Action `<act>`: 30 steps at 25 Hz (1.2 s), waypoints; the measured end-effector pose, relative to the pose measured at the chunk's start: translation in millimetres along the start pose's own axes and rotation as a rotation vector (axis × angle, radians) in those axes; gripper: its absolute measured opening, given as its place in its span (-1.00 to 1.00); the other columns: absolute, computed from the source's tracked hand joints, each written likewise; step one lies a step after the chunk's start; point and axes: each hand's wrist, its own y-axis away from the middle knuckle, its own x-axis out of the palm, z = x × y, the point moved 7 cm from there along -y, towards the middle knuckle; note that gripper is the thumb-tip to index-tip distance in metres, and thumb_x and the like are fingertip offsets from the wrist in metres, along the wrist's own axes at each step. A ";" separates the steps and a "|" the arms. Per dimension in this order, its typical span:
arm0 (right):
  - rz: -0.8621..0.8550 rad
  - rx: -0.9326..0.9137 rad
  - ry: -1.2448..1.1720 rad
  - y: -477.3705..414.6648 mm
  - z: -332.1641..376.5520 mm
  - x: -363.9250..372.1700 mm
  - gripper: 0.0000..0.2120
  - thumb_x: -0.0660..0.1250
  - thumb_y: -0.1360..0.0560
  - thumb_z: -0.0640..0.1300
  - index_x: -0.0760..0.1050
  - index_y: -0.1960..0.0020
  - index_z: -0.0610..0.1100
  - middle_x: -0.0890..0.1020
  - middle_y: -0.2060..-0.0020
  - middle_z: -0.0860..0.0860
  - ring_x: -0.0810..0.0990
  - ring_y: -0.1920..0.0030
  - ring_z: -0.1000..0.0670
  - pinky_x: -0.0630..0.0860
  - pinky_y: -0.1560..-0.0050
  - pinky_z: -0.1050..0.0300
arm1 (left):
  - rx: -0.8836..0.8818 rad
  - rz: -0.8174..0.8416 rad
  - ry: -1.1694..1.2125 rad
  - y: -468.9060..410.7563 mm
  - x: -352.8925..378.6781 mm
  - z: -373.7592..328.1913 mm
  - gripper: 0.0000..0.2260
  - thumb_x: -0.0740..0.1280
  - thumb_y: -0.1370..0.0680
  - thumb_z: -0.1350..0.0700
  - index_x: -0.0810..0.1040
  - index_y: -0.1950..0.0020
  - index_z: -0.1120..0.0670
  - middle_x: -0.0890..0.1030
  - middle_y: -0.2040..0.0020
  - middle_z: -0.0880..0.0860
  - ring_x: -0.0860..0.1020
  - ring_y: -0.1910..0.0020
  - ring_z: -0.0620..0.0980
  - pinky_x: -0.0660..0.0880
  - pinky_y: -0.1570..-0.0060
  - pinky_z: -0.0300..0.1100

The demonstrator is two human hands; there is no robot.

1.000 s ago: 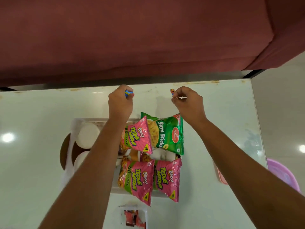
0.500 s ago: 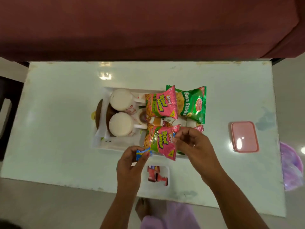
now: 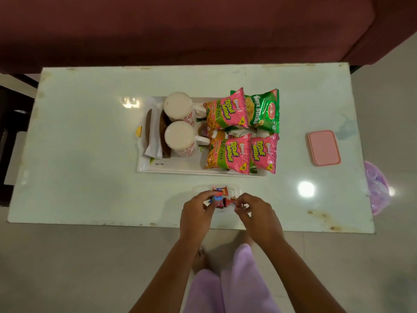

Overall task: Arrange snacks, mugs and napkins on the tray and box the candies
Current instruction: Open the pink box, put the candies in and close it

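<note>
Left hand (image 3: pixel 198 212) and right hand (image 3: pixel 257 214) now down at the box (image 3: pixel 195 190) — each pinching candy (image 3: pixel 215 198).

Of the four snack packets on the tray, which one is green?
The Soya Sticks packet, at the far right corner of the tray; the other three are pink packets.

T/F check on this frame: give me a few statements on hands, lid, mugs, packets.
1. The left hand and right hand pinch candies over the clear box. True.
2. The pink lid sits on that box. False: it lies apart, at the right end of the table.
3. Two mugs stand on the tray. True.
4. The tray holds four green packets. False: one green packet, three pink packets.
</note>
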 end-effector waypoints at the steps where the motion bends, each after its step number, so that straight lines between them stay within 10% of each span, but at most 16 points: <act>1: -0.020 -0.010 0.008 0.4 -0.7 5.8 -0.94 0.32 -0.51 -0.07 0.51 0.02 0.06 0.64 0.02 0.07 0.60 0.09 0.07 0.53 0.10 0.17 | 0.014 -0.002 -0.051 0.5 -0.9 -0.9 -0.75 0.39 -0.50 0.13 0.60 -0.18 0.03 0.65 -0.15 0.01 0.62 -0.02 0.04 0.56 -0.06 -0.10; 9: -0.142 -0.031 -0.017 1.4 -2.0 16.5 -0.77 0.29 -0.52 -0.19 0.51 -0.15 -0.01 0.52 -0.20 -0.01 0.59 -0.03 -0.02 0.56 -0.04 0.12 | -0.129 -0.087 -0.070 5.5 -9.0 17.5 -0.59 0.37 -0.51 0.14 0.40 -0.33 0.07 0.53 -0.22 0.10 0.59 -0.03 0.06 0.52 0.02 -0.19; 15: -0.280 0.099 -0.223 -3.2 -28.4 -10.2 -0.75 0.33 -0.51 -0.17 0.48 -0.18 -0.13 0.52 -0.10 -0.07 0.53 0.16 0.09 0.39 0.30 0.53 | -0.190 0.046 0.005 -1.2 10.4 6.8 -0.76 0.32 -0.53 0.25 0.49 -0.19 0.12 0.63 -0.12 0.20 0.64 0.01 0.14 0.61 0.03 0.01; 19: -0.409 0.135 -0.276 -16.8 -61.8 -73.8 -0.79 0.37 -0.48 -0.13 0.53 -0.10 -0.15 0.58 0.01 -0.04 0.58 0.14 -0.01 0.42 0.21 0.43 | -0.137 0.165 0.014 10.6 43.5 -38.1 -0.76 0.36 -0.49 0.24 0.43 -0.11 0.09 0.60 -0.11 0.13 0.62 0.01 0.09 0.63 0.11 -0.05; 23: -0.482 0.256 -0.360 -37.8 -110.8 -143.1 -0.87 0.33 -0.50 -0.13 0.55 -0.04 -0.09 0.62 0.08 -0.01 0.58 0.12 -0.05 0.57 -0.04 -0.10 | -0.127 0.315 0.102 24.3 97.3 -95.3 -0.77 0.31 -0.48 0.29 0.38 -0.07 0.09 0.57 -0.13 0.12 0.61 0.01 0.13 0.62 0.09 0.05; 30: -0.315 0.289 0.165 -116.3 -147.3 -191.2 -0.57 0.37 -0.44 -0.21 0.39 -0.29 -0.22 0.52 -0.17 -0.22 0.50 -0.15 -0.25 0.42 -0.13 0.00 | 0.199 0.061 0.013 -47.2 91.8 -215.2 -0.76 0.27 -0.49 0.32 0.40 -0.11 0.11 0.62 -0.04 0.15 0.59 -0.01 0.08 0.37 0.22 -0.23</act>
